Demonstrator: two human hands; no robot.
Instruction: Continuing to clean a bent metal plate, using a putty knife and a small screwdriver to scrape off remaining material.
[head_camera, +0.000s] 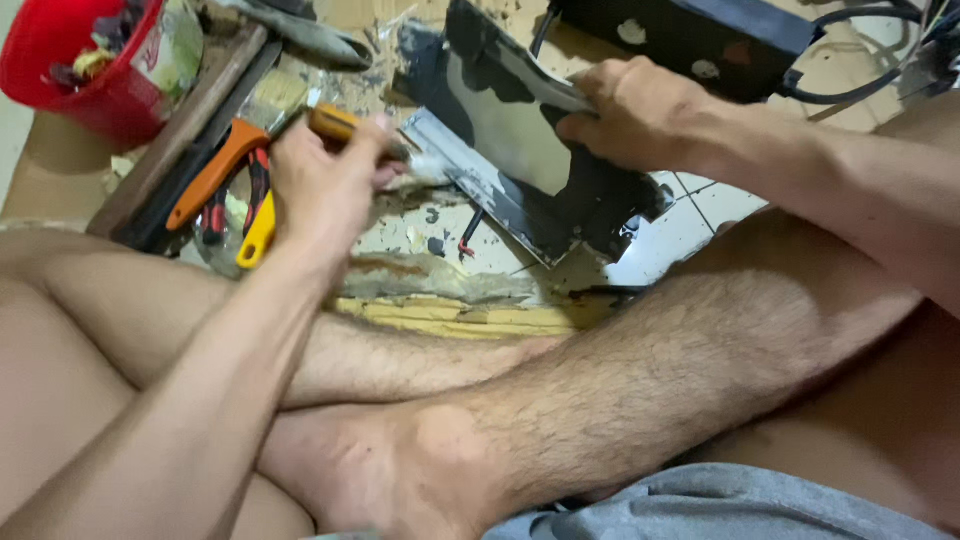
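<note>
Scraper (400, 140): wooden handle clasped in the left hand (325, 185), fingers wrapped tight, blade laid on a black panel (510, 130) smeared with pale filler. Right hand (640, 115) pinches the panel's upper edge, holding it tilted over the tiled floor (700, 205). Red bucket (75, 70) sits upper left. Orange-handled pliers (215, 175) and a yellow-handled tool (258, 232) lie just beside the left hand.

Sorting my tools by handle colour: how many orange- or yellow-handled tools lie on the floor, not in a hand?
2: an orange-handled tool left of the left hand, and a yellow-handled one just below it. Others may be hidden underneath.
</note>
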